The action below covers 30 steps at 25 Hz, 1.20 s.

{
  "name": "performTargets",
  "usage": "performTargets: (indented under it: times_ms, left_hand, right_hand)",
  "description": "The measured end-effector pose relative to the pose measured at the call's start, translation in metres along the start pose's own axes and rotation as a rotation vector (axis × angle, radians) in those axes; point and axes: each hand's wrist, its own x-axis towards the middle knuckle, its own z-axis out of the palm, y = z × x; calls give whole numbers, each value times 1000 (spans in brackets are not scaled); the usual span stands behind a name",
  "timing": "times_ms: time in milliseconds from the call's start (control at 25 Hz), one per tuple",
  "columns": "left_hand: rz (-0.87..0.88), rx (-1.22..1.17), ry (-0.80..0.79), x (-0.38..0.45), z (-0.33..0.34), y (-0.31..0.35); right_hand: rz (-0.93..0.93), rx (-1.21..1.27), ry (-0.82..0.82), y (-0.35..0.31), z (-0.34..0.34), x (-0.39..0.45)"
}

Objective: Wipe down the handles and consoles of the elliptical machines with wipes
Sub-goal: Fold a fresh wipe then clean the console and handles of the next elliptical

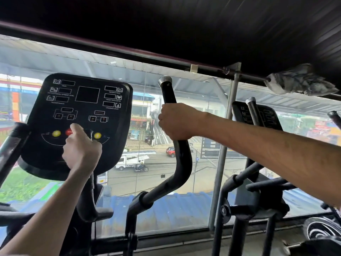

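Console (79,115) of the nearest elliptical stands at the left of the view, its dark face tilted toward the person. The left hand (82,148) lies against its lower part, fingers curled into a loose fist over the row of round buttons, between a yellow button (56,133) and another yellow one (97,135), partly covering a red one. Whether a wipe sits inside that fist cannot be told; none shows past the fingers.

Just right of the console rises the black moving handle (181,156), its long axis running nearly upright from a capped top, then bending down and leftward to its pivot. The right hand (177,121) is closed around the upper stretch of this handle, below the cap, the forearm reaching in from the right edge. No wipe shows under this grip either, so it may only be steadying the bar.

A judgement: the left hand is nearer the console face and the right already holds the handle, so any stroke along the handle would run down its length.

Further right a second machine's console (258,115) is blurred and half hidden behind its own handle. A crumpled grey cloth (299,80) hangs over the overhead rail (129,52), well apart from both hands.
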Motion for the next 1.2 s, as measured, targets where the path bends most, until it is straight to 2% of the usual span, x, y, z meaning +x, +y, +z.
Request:
performTargets:
  times_ms: [80,240,400,440,600,640,680,760,800,880,960,1080,1160,1200]
  left_hand:
    - [-1,4,-11,-2,-2,0]
    - [9,-12,-7,-2,-1,0]
    - [6,-5,-1,-3,-2,1]
    - [6,-3,-3,-4,-3,2]
    - [0,-10,-4,-6,-4,2]
    - [2,-10,-7,-6,-4,2]
    - [3,-12,-6,-6,-4,2]
    - [8,-16,1,-5,-3,2]
    - [7,-16,5,-5,-2,2]
    - [1,-14,8,-5,-3,2]
    - [0,-10,7,-6,-3,3]
    - [5,-18,18,-4,-2,2]
    - [10,-14,19,-4,-1,1]
    - [11,-13,21,-3,-1,1]
  right_hand:
    - [5,112,-82,-16,-5,-7]
    - [-144,160,-163,-67,-1,-53]
    - [-161,68,114,-58,18,-64]
    - [-144,64,117,-53,14,-58]
    - [-83,156,-63,-73,8,-43]
    - [-89,156,0,-81,17,-47]
    - [-93,147,138,-87,29,-54]
    - [-76,177,500,-92,59,-67]
    - [-69,197,630,-93,70,-71]
    - [-32,245,807,-91,78,-72]
    - [156,404,978,-84,70,-65]
    - [665,721,1161,-57,50,-42]
    - [1004,832,1158,-30,47,-19]
    - [1094,922,1109,-17,51,-5]
